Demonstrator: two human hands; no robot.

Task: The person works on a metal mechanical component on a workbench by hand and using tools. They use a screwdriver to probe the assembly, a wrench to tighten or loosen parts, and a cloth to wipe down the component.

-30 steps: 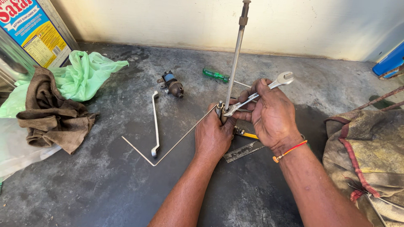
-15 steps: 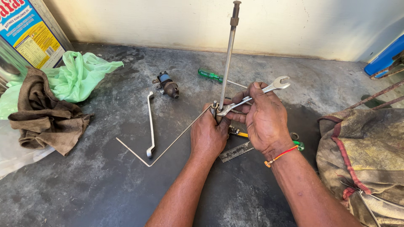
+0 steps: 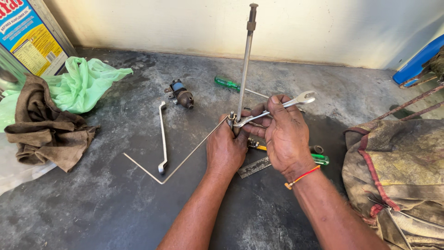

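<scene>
left hand (image 3: 225, 149) is clenched round the bottom of the upright rod (image 3: 245, 65) so it can't spin, right hand (image 3: 283, 134) grips the wrench (image 3: 277, 109) hooked on the rod's base, 2 screwdrivers nearby.

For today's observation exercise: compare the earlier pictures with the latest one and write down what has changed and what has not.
Little changed. The right hand has swung the spanner slightly, its free end now a touch lower and more level. The left hand still grips the base of the upright rod. Nothing was picked up or let go. The bent lever, small motor part, green screwdriver and brown rag lie as before.
</scene>
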